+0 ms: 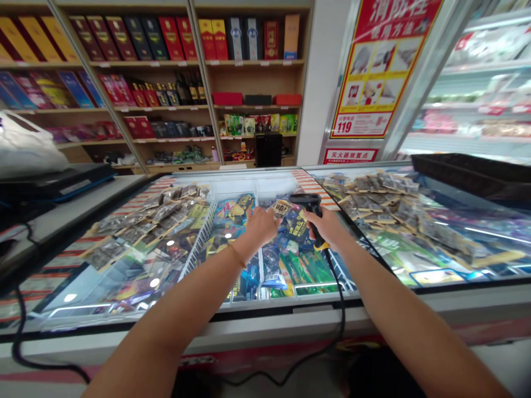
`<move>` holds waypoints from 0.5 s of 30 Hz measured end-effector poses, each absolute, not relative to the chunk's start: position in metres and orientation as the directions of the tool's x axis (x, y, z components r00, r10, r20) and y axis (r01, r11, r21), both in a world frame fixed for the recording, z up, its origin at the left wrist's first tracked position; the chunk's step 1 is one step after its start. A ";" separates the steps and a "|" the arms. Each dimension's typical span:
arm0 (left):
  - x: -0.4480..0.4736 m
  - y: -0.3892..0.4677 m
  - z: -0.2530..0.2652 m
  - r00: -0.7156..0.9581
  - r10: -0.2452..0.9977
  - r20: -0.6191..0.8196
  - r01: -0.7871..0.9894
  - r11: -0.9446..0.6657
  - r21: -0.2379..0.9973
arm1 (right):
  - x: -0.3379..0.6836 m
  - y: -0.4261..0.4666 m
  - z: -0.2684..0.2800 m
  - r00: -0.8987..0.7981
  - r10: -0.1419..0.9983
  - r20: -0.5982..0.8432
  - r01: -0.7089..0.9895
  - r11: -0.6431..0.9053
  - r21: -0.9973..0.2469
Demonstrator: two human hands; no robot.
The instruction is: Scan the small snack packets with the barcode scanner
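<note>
My right hand (326, 228) is wrapped around the handle of a black barcode scanner (306, 198); its head points left and its cord hangs down past the freezer's front edge. My left hand (262, 225), with a bracelet at the wrist, grips a small snack packet (282, 208) with a tan printed header. The packet sits just left of the scanner head, and my fingers partly cover it. Beneath both hands is the open middle of a chest freezer, where bagged ice creams (271, 265) lie in white wire baskets (197, 243).
Packets with tan headers lie in piles on the glass at left (160, 213) and right (381, 202). A black tray (468, 174) rests at the far right. At left are a scale (62, 179) and a white plastic bag (25, 146). Stocked shelves (166, 63) stand behind.
</note>
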State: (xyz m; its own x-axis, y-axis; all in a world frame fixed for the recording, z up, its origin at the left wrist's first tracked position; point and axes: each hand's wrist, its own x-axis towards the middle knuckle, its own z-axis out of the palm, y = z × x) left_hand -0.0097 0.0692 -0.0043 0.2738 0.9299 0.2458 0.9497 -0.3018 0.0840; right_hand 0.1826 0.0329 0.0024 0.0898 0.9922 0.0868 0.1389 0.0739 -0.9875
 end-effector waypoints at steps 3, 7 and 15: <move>-0.002 0.074 0.008 0.196 0.923 0.330 0.963 -0.245 0.114 | 0.183 0.033 0.005 0.116 0.990 0.077 0.114 0.064 -0.991; 0.010 0.088 0.016 0.155 0.907 0.391 0.952 -0.244 0.187 | 0.185 0.031 0.012 0.136 0.988 0.071 0.073 0.061 -0.995; 0.027 0.105 0.001 0.267 0.932 0.245 0.929 -0.317 0.191 | 0.184 0.030 0.012 0.178 0.980 0.089 0.056 0.080 -0.995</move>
